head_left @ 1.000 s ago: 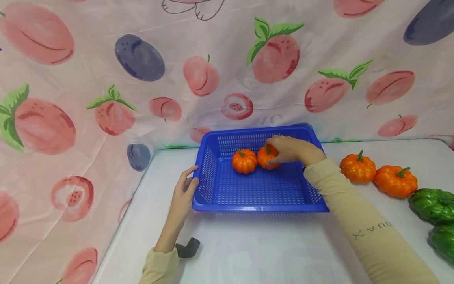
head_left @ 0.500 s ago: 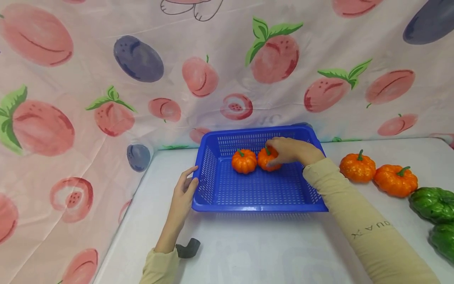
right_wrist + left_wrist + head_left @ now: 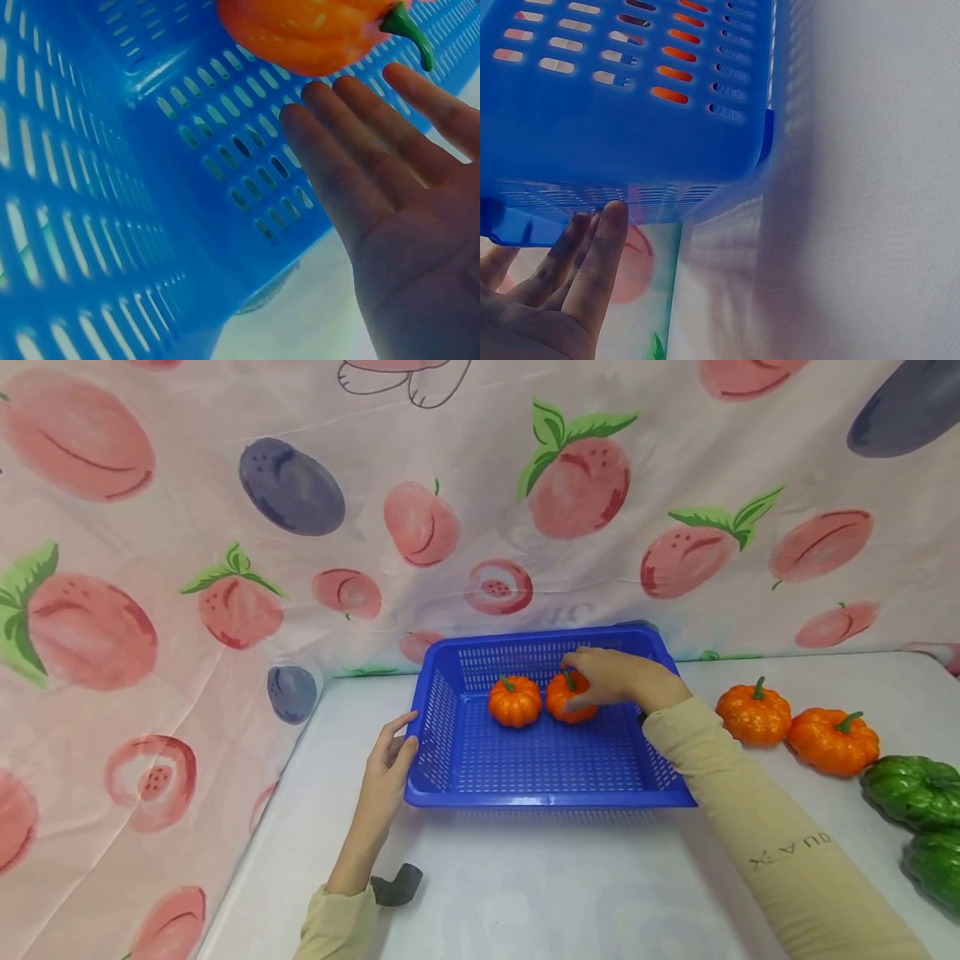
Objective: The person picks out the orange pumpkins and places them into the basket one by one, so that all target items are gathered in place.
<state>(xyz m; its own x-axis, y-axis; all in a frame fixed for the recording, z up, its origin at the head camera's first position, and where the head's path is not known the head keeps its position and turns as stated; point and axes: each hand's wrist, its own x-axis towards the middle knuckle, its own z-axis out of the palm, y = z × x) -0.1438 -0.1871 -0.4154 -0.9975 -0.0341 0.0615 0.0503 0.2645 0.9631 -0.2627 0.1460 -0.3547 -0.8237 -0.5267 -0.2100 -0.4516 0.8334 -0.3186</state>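
Observation:
A blue slotted plastic basket [image 3: 551, 800] stands on the white tabletop with two small orange pumpkins inside, side by side. The left pumpkin [image 3: 514, 702] has a gap from the right pumpkin [image 3: 572, 700]. My right hand [image 3: 618, 678] is over the basket, its fingers spread around the right pumpkin. In the right wrist view those fingers [image 3: 360, 150] look straight, with the tips close to the green-stemmed pumpkin [image 3: 315, 34]; contact is unclear. My left hand [image 3: 386, 777] is at the basket's left rim, fingers extended [image 3: 596, 259] along its outer wall.
Right of the basket, two more orange pumpkins [image 3: 754, 713] lie in a line, followed by green pumpkins [image 3: 917, 792] at the right edge. A fruit-printed cloth [image 3: 465, 527] hangs behind and to the left. A dark object [image 3: 397, 885] sits beside my left wrist.
The right pumpkin has shifted very slightly, with a little more of it showing past my right hand. Both hands stay almost where they were.

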